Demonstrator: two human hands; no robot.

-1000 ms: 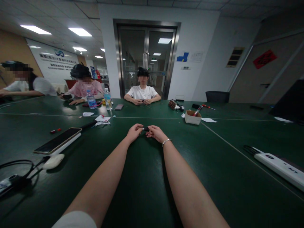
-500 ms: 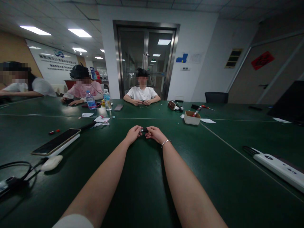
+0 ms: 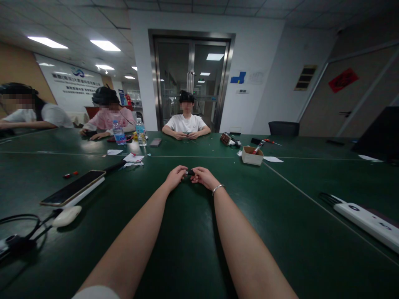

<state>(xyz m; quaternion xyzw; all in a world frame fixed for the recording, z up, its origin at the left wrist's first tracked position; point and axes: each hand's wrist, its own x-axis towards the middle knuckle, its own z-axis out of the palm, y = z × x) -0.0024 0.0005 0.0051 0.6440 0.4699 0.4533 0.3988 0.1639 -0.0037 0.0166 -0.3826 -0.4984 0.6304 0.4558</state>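
Both my arms stretch forward over the dark green table (image 3: 193, 232). My left hand (image 3: 175, 176) and my right hand (image 3: 202, 176) meet at the middle, fingers pinched on a small black object (image 3: 189, 172) held between them just above the tabletop. A thin bracelet (image 3: 217, 188) circles my right wrist. What the small object is I cannot make out.
A phone (image 3: 73, 188) on a white block, a white mouse-like piece (image 3: 66, 216) and black cables lie at the left. A white power strip (image 3: 368, 220) lies right. A cardboard box (image 3: 252, 155) with a screwdriver, papers and water bottles (image 3: 119, 132) sit farther off. Three people sit across the table.
My hands stay pinched together on the small black object. The view has shifted slightly; nothing on the table has moved.
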